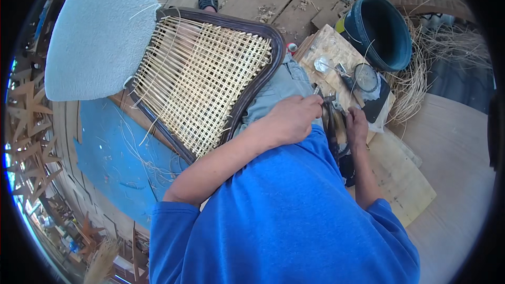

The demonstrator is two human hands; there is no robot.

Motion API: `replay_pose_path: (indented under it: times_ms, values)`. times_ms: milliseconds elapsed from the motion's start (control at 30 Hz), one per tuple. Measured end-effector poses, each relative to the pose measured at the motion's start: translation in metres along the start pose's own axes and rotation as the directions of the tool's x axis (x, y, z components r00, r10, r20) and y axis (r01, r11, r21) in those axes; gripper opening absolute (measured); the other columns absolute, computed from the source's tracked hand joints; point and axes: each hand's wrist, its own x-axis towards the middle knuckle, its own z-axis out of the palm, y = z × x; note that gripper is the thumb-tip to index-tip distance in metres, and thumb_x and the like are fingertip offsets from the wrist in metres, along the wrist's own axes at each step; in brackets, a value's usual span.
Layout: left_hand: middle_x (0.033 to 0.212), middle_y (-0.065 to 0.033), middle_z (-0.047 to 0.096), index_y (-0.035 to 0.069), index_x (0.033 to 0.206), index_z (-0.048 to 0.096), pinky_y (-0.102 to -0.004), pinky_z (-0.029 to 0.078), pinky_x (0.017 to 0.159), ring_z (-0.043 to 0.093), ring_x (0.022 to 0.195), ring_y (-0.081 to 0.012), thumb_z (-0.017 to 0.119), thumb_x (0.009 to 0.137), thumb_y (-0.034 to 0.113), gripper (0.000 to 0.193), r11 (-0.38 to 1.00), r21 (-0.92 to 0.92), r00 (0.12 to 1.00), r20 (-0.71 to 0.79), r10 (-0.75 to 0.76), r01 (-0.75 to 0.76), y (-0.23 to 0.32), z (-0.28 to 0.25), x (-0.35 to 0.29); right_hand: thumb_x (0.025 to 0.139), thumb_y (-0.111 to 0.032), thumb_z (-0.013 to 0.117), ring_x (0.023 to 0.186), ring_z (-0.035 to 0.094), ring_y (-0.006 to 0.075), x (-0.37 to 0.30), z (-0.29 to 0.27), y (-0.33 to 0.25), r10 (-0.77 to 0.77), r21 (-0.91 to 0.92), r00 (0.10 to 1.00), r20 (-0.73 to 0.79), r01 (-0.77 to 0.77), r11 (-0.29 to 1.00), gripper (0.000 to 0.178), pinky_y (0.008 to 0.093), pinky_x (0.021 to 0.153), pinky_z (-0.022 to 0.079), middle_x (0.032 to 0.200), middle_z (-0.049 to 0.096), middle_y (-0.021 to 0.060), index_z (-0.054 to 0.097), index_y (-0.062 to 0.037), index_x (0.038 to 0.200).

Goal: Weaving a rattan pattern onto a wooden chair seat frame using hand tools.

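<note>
A dark-framed chair with a woven cane seat lies tilted across my lap. The left part of the weave shows parallel strands, while the rest is crossed into an open grid. My left hand is on the right side of my lap, its fingers closed on something small that I cannot make out. To its right is my right hand, with curled fingers beside a pair of dark-handled pliers. What the right hand holds, if anything, is hidden.
A pale blue padded backrest rises at the left. A wooden board bears a round lidded container and small tools. Behind it stands a dark bucket beside loose cane strands. A blue sheet lies on the left.
</note>
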Motion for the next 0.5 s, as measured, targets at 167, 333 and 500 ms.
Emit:
replay_pose_path:
  times_ms: [167, 333, 500]
  values:
    - [0.114, -0.0108, 0.053, 0.004, 0.092, 0.06, -0.041, 0.043, 0.081, 0.055, 0.095, -0.0291, 0.053, 0.073, 0.008, 0.02, 0.964, 0.263, 0.987, 0.158, 0.007, -0.049, -0.015, 0.03, 0.034, 0.076, -0.011, 0.058, 0.09, 0.054, 0.0353, 0.0, 0.004, -0.008, 0.042, -0.102, 0.987, 0.157, -0.026, 0.994, 0.02, 0.0417, 0.078, 0.043, 0.089, 0.057, 0.0202, 0.057, -0.0009, 0.093]
    - [0.107, -0.0099, 0.055, 0.004, 0.093, 0.06, -0.0402, 0.043, 0.081, 0.057, 0.092, -0.0306, 0.051, 0.074, 0.009, 0.021, 0.957, 0.289, 0.977, 0.209, -0.036, -0.027, -0.028, 0.051, 0.058, 0.073, -0.009, 0.057, 0.087, 0.054, 0.0373, 0.007, 0.004, 0.001, 0.018, -0.075, 0.992, 0.126, -0.008, 0.997, 0.019, 0.0433, 0.076, 0.043, 0.085, 0.056, 0.0223, 0.056, 0.0002, 0.09]
    - [0.105, -0.0099, 0.055, 0.006, 0.094, 0.063, -0.0391, 0.045, 0.082, 0.058, 0.091, -0.0296, 0.052, 0.074, 0.01, 0.023, 0.958, 0.285, 0.986, 0.166, -0.023, -0.026, -0.036, 0.059, 0.07, 0.071, -0.01, 0.056, 0.077, 0.056, 0.0359, 0.011, -0.01, 0.0, 0.162, -0.174, 0.894, 0.419, -0.096, 0.98, 0.019, 0.0411, 0.067, 0.043, 0.082, 0.056, 0.0215, 0.052, 0.0012, 0.086]
